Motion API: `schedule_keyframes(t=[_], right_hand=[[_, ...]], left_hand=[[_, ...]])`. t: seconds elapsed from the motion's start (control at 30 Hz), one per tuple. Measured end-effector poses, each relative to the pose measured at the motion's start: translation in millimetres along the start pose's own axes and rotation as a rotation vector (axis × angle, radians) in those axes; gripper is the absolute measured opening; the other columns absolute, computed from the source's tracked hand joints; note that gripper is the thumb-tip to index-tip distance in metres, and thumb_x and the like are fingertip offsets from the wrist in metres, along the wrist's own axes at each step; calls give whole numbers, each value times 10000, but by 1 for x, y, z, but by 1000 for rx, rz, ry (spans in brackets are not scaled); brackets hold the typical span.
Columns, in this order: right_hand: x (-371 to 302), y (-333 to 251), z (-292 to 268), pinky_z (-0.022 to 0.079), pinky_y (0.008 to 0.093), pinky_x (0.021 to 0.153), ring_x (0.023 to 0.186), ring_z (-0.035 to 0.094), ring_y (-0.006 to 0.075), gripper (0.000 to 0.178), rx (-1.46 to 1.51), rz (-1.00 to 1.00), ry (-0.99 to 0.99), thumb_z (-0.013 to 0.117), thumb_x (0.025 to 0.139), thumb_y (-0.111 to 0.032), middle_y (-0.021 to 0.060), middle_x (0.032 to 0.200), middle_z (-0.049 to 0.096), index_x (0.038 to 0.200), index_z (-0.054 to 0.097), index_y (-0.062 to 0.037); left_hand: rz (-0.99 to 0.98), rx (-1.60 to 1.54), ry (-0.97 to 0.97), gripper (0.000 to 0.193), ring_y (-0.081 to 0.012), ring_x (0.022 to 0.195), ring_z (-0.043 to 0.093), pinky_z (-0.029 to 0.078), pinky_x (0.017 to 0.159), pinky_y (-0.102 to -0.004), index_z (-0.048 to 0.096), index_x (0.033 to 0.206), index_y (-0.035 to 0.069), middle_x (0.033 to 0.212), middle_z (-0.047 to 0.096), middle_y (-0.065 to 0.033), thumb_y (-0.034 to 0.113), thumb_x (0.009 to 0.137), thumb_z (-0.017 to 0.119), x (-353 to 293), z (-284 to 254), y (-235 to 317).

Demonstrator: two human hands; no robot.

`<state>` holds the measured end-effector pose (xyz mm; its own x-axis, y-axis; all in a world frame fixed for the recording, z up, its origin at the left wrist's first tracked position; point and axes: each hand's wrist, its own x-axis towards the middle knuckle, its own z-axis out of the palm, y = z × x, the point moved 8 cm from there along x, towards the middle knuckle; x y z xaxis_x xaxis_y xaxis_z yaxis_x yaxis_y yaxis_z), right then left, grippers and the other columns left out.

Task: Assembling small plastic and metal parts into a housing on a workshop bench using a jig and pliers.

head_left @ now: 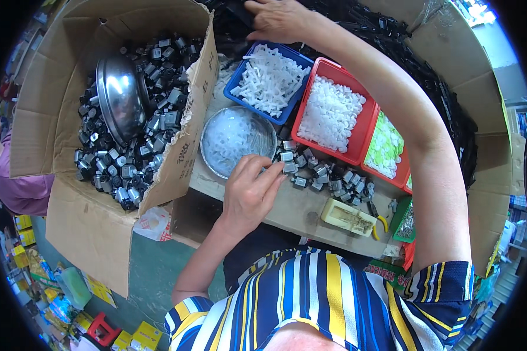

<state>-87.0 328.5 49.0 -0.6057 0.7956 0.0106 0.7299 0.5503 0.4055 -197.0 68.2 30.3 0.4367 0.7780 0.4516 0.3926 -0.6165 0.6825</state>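
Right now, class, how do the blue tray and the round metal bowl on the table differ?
The blue tray has straight sides and corners; the metal bowl has a circular rim. The tray is blue, while the bowl is silvery. The tray holds white stick-like pieces; the bowl holds pale, translucent pieces. Both hold many small parts.

Wkbench, blu tray, rnd bowl, metal pcs
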Motion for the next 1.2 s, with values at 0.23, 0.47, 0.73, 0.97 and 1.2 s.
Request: schedule_keyframes(t=[0.23, 0.47, 0.73, 0.97, 1.2], right_hand=[[-113, 145, 39, 417, 637, 968, 1236, 499, 304, 370, 31, 89, 103, 751, 800, -395, 108, 1217, 592, 1004, 743, -87], [-61, 87, 6, 496, 510, 968, 1287, 490, 276, 416, 257, 103, 112, 766, 823, -140, 55, 1323, 536, 1229, 678, -159], [-5, 2, 26, 392, 590, 1116, 1432, 354, 276, 1045, 51, -139, -184, 875, 648, 26, 53, 1582, 347, 1461, 432, -459], [-1, -3, 31, 446, 517, 1050, 1382, 397, 240, 623, -28, -273, -151, 817, 756, -86, 62, 1488, 404, 1314, 606, -267], [-89, 128, 46, 553, 402, 815, 1132, 595, 269, 380, -43, 130, 123, 828, 735, -213, 110, 1220, 501, 1082, 717, -103]], left_hand=[[-32, -9, -7, 255, -288, 854, 619, 502, 741, -383, 714, 998, -9, 916, 639, -125, -5, 750, 774, 1, -1, -1], [3, 2, -22, 248, -290, 860, 591, 495, 733, -396, 702, 1000, -14, 921, 596, -117, 3, 761, 769, 8, 8, 5], [-38, 27, 4, 266, -284, 871, 621, 510, 752, -381, 720, 988, 0, 912, 635, -110, -14, 732, 786, 9, 7, 12], [-86, 60, -5, 267, -282, 873, 620, 508, 750, -379, 722, 989, 0, 916, 639, -109, -10, 730, 787, 6, 1, -5], [-64, 22, -35, 239, -293, 895, 606, 502, 752, -402, 706, 993, -18, 922, 617, -119, 9, 763, 768, 5, 7, -2]])
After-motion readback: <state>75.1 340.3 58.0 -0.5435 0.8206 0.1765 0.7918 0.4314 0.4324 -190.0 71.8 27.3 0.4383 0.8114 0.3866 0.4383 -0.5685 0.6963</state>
